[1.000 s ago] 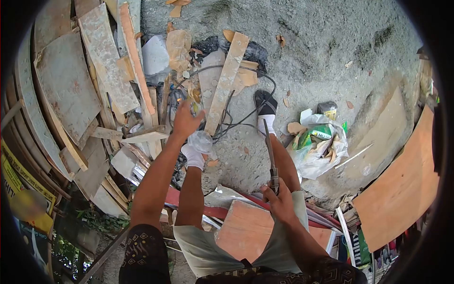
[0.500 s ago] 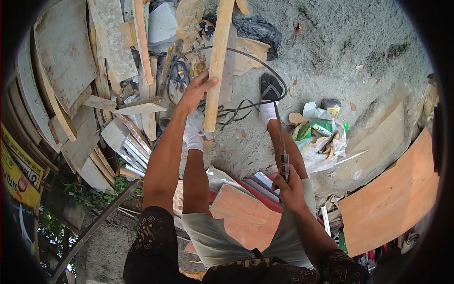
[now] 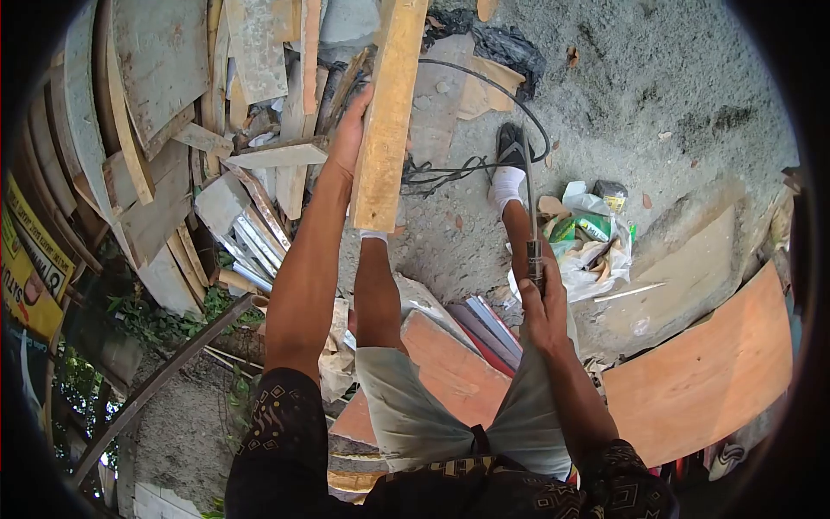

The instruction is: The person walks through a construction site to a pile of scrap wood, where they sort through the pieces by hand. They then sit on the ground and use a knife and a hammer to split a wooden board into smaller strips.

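Note:
My left hand (image 3: 350, 134) grips a length of wooden plank (image 3: 389, 121) by its left edge, the fingers hidden behind it. The plank stands nearly upright in view, its near end above my left leg and its far end beyond the top of the view. In my right hand (image 3: 545, 307) is a long, thin-bladed tool (image 3: 530, 195), held by its dark handle. The blade shows almost edge-on and points away from me, toward my right foot in a dark slipper (image 3: 512, 145). A gap separates it from the plank.
Boards and wood scraps (image 3: 160, 69) are piled at the left. Black cable (image 3: 510, 82) loops over the rough ground near my right foot. A plastic bag of litter (image 3: 596, 233) lies to the right. Orange-brown panels (image 3: 705, 372) are at the lower right and under me.
The plank's near end appears larger and farther left, with my left hand higher on its edge. My right hand and the bladed tool have shifted slightly right and up. The view has shifted too.

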### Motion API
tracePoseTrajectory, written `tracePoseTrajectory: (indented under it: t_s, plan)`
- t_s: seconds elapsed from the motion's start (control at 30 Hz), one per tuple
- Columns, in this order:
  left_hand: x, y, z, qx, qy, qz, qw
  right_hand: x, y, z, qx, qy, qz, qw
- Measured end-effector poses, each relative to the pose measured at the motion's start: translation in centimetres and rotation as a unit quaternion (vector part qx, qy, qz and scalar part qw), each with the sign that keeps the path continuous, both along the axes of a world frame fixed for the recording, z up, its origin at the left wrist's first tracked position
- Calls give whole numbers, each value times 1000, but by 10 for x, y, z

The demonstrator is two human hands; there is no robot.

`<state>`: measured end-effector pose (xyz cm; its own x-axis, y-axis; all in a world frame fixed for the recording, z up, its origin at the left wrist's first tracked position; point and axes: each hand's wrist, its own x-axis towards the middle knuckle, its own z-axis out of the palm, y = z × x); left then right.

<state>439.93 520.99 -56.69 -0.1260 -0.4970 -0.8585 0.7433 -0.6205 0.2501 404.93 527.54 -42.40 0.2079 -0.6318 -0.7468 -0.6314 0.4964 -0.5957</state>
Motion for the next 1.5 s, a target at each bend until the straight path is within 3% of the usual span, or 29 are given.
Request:
tracePoseTrajectory:
  t_s: [0.1, 0.2, 0.27, 0.33, 0.4, 0.47, 0.53, 0.6, 0.63, 0.67, 0.8, 0.87, 0.9, 0.93, 1.0, 1.07, 1.13, 1.17, 1.23, 1.27, 1.4, 1.5]
  plan:
    - [-4, 19, 21, 51, -11, -54, 997, 36, -29, -8, -106, -24, 10, 994]
    - [-11, 45, 39, 69, -18, -81, 994, 81, -59, -10, -124, 44, 12, 991]
    - [-20, 54, 58, 89, -13, -64, 994, 83, -58, -37, -75, 58, 52, 994]
    - [-25, 65, 71, 106, -5, -46, 993, 80, -53, -59, -118, 97, 303, 941]
    - [-17, 78, 75, 126, -7, -51, 991, 92, -55, -50, -111, 75, 286, 949]
    - [-5, 97, 79, 115, 10, -58, 992, 102, -41, -45, -101, 108, 128, 981]
    - [9, 104, 83, 68, 10, -109, 992, 115, -35, -47, -93, 102, 144, 980]
    - [21, 108, 99, 84, 35, -105, 990, 118, -29, -57, -97, 88, 350, 928]
    - [20, 122, 84, 20, -83, -142, 986, 122, -26, -59, -33, 99, 342, 934]
    - [24, 137, 69, -40, -200, -181, 962, 133, -24, -46, -50, 73, 326, 941]
    - [75, 151, 100, -68, -260, -129, 954, 135, 5, -37, -98, 40, 313, 944]
    - [107, 165, 109, -31, -342, -312, 886, 135, 13, -33, -130, 23, 328, 935]
    - [117, 173, 108, -33, -424, -338, 839, 137, 15, -34, -129, 25, 334, 933]
    - [128, 183, 107, -23, -432, -325, 841, 137, 17, -35, -127, 27, 340, 931]
    - [158, 196, 112, -61, -554, -321, 766, 148, 18, -30, -110, 34, 346, 931]
    - [186, 201, 116, -20, -530, -358, 769, 159, 15, -25, -96, 48, 347, 932]
    - [209, 206, 113, -16, -607, -358, 709, 171, 8, -18, -48, 60, 385, 920]
    - [224, 202, 117, -14, -596, -368, 714, 178, 10, -15, -123, 43, 406, 905]
    - [235, 201, 112, -13, -630, -359, 689, 189, 5, -8, -79, 26, 382, 920]
    - [246, 197, 108, -9, -651, -356, 670, 192, 6, -8, -123, 23, 395, 910]
    - [249, 195, 126, -42, -680, -319, 659, 172, 4, -32, -28, 70, 342, 937]
    - [250, 189, 150, -47, -712, -316, 626, 162, 5, -42, -104, 32, 327, 939]
